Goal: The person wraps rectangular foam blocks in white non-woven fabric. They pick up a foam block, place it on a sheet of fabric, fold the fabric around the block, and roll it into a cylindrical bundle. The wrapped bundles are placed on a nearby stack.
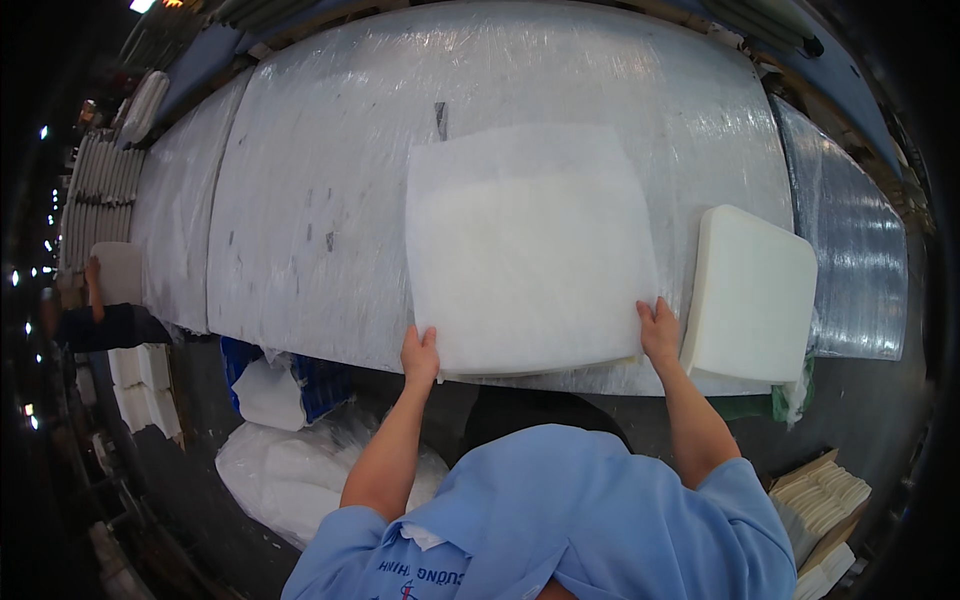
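Your left hand (pixel 420 355): thumb and fingers pinched on the sheet (pixel 530 260) at its near left corner | your right hand (pixel 658 335): pinched on its right edge, close to you | sheet: flat between your hands at the film-covered table's (pixel 310 200) near edge | pad (pixel 755 295): on the table, beyond your right hand, rightward

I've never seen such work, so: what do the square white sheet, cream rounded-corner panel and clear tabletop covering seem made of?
Square white sheet: probably thin foam or nonwoven fabric, matte; a paler shape shows through. Cream rounded-corner panel: perhaps satin plastic or coated board; its surface looks even. Clear tabletop covering: likely glossy plastic film; it wrinkles and glints.
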`<state>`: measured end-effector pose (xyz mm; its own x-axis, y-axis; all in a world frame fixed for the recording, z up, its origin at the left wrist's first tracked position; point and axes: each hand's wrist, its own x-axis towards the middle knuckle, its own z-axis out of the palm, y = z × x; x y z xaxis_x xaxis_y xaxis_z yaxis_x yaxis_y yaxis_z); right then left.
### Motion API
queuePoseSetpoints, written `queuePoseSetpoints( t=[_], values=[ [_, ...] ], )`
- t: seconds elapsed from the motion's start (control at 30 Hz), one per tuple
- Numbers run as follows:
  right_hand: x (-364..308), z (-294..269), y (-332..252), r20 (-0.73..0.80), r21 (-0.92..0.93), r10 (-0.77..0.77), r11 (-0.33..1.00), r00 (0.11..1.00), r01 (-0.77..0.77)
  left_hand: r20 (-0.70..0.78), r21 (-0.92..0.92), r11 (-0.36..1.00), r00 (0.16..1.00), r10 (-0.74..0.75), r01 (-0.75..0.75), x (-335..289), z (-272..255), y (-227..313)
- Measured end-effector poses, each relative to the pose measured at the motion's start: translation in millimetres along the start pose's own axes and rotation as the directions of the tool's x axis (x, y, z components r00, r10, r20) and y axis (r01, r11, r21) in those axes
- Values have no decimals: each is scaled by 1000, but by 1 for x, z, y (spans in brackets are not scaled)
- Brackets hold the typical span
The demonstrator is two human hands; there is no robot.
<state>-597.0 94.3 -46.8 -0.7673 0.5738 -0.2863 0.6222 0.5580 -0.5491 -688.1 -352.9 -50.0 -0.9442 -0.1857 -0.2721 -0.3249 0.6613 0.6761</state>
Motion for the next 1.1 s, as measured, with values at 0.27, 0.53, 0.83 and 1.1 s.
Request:
queuePoseSetpoints(
  t=[0.27,0.53,0.83,1.1],
  values=[
    [-13,7,21,-56,-42,-17,999,998,14,17,25,999,999,-30,29,-18,4,1],
    [-4,8,6,-292,-39,-140,990,946,135,125,90,984,979,-161,151,23,-6,0],
    [2,28,0,-247,-40,72,996,966,-84,-254,-8,997,964,-74,75,14,26,16],
    [10,32,14,-227,57,64,997,972,-52,-166,7,1000,986,-8,9,18,20,-9]
  ],
)
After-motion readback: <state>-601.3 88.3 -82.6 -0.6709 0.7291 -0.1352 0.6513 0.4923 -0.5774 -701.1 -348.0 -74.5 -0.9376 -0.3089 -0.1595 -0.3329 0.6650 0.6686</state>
